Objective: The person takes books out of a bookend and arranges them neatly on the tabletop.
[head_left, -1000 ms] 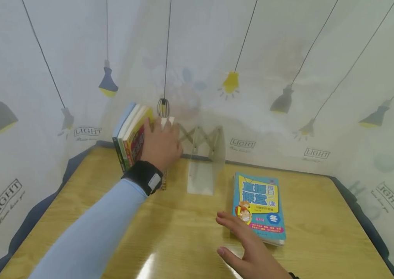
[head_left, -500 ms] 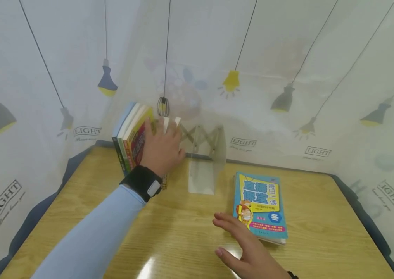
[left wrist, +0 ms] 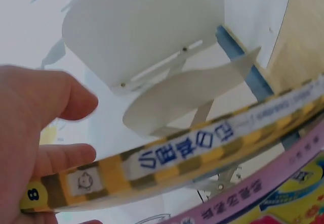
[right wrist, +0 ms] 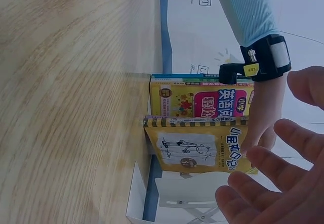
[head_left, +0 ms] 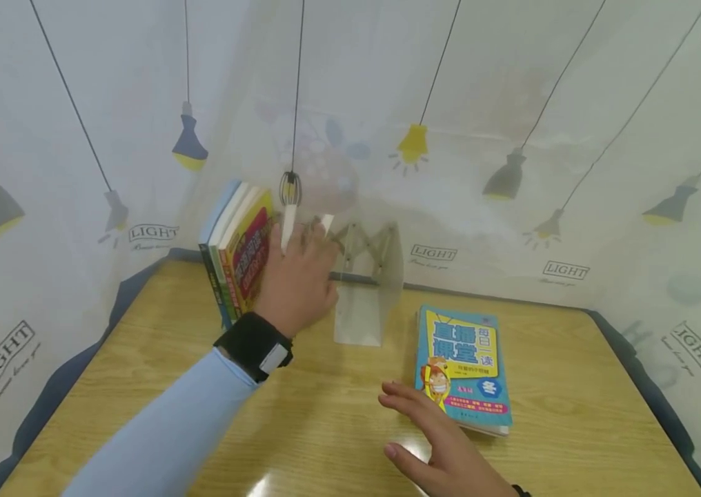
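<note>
At the back left of the table, my left hand [head_left: 301,276] grips the top of an upright yellow book [right wrist: 197,150]. In the left wrist view its striped spine [left wrist: 177,155] runs between the fingers, while the thumb stands apart from the cover. Several books [head_left: 235,255] lean together just left of that hand. A pale expandable bookend [head_left: 358,321] with crossed slats stands to its right. My right hand [head_left: 446,445] hovers with spread fingers, holding nothing, over the near left corner of a blue book [head_left: 465,373] lying flat.
The wooden table [head_left: 574,407] meets a pale curtain [head_left: 475,83] printed with hanging lamps along its back and sides. Dark cloth [head_left: 642,386] edges the table on the right.
My left hand has shifted a little right and down, away from the leaning books, uncovering more of their red-and-yellow cover. The right hand stays almost still.
</note>
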Tool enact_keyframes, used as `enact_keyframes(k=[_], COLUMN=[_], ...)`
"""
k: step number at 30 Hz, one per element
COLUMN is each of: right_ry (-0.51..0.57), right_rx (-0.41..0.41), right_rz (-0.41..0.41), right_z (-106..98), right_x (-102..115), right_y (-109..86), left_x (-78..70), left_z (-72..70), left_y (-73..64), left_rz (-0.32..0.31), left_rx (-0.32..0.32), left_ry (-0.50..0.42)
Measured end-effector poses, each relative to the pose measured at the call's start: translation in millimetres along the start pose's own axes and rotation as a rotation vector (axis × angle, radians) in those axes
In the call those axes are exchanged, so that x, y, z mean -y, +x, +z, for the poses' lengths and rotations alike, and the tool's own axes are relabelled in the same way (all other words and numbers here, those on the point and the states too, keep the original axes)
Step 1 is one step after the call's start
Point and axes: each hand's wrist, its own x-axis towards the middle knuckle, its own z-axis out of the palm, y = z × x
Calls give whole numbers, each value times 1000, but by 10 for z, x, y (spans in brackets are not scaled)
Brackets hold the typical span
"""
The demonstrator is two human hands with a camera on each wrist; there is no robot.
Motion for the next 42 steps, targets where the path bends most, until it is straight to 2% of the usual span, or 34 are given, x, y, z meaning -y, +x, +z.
enact_keyframes(k=[6,9,14,17,21,27,31,34,39,42], right_ry=[4,13,10,2,-8,-13,-17,30,146,164], right_rx=[2,3,-3,-6,-8,-14,-22,-11,23,24], right_rz=[-2,14,7,7,33,43,55,149,364,316], right_z=[2,0,-17,-22,-13,-23,-47,-63,-61,-51], right_x=[-9,-8,-14,-11,3,-1,-14,-17,-16,-36], right_y=[-16,-24,-24,-20,-24,-37,-57,-54,-47,-62], left_x=[-60,-91,-180,-241,-292,-293,-309,-331,-363,-371], left_z=[36,46,65,76,100,90,-89,-322,-673,-768], left_y=[-165,-270,-485,-651,-847,-1055,-1236,-1368,-1515,-1567], left_rz=[59,83,82,107,167,205,252,299,423,518], left_rx=[-86,-108,-66,-54,-67,-78,-68,-17,112,171], left_ry=[-50,-58,-152,-215,-263,-326,-357,-424,-643,-810])
